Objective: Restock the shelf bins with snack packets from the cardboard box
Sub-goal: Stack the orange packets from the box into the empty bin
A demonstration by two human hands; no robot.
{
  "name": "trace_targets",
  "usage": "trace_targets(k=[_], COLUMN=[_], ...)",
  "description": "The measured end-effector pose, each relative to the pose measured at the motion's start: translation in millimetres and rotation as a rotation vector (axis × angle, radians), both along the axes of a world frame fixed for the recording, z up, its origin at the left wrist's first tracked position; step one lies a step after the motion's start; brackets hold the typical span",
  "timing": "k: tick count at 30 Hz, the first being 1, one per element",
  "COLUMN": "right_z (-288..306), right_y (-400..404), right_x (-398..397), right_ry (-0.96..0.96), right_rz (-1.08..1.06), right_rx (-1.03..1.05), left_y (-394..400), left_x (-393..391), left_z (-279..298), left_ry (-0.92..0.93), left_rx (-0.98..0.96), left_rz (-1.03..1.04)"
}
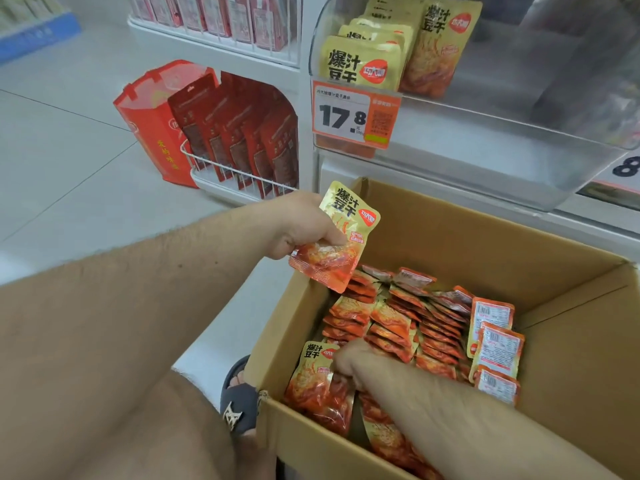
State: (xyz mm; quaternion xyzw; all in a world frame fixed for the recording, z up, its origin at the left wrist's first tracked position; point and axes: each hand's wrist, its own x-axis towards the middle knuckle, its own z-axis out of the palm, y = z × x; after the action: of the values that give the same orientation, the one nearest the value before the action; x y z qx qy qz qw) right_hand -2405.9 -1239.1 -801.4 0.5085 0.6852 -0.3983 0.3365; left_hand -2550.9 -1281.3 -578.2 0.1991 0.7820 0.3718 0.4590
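- Snack packets point(398, 327): orange-and-gold pouches, packed on edge in rows across the floor of the cardboard box point(485, 244); a few at the box's right side show white label backs. Box roughly half deep with stock, flaps open.
- Left hand point(304, 226): above the box's left rim, fingers curled round one held packet point(337, 237), gripping its lower end. The packet's long axis runs near upright, gold top tilted up toward the shelf.
- Right hand point(349, 362): down inside the box at its near-left corner, fingers bent into the stack and apparently pinching a near packet point(315, 375) lying face up. Fingertips hidden, so the grip is not certain.
- Clear shelf bin point(485, 133): above and behind the box, holding the same gold packets standing at its left end, the rest of it bare. Price tag point(356, 116) clipped to its front, reading 17.8.
- Key relation: bin lies up and forward from the left hand, which is the nearer one and already loaded; judged next move is a lift to the bin.
- Left of the box: red pouches in a white wire rack point(239, 174), red carton point(156, 123) on the floor, sandalled foot point(239, 400) beside the box's near corner.
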Motion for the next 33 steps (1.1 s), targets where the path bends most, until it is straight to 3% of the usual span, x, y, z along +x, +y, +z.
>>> trace_targets(k=[3,9,15,21,25,33], right_z=[13,100,186,217,227,255], right_y=[14,99,122,104,101,102], right_x=[4,33,58,41,33,22], right_ry=[0.114,0.601,1.002,1.043,1.055,1.094], right_rz=[-0.028,-0.167,-0.411,-0.373,-0.431,-0.503], right_rx=[-0.064,0.159,-0.059,-0.056,-0.005,0.057], left_y=[-1,0,9,22,29,36], left_x=[-5,-8,-1,28,41,45], left_z=[0,10,9,23,27,39], left_ry=[0.016,-0.031,-0.059,-0.185,-0.333,-0.100], left_rx=[-0.007,0.030,0.072,0.177,0.244,0.420], left_rz=[-0.023,-0.032,0.106,0.222,0.193,-0.014])
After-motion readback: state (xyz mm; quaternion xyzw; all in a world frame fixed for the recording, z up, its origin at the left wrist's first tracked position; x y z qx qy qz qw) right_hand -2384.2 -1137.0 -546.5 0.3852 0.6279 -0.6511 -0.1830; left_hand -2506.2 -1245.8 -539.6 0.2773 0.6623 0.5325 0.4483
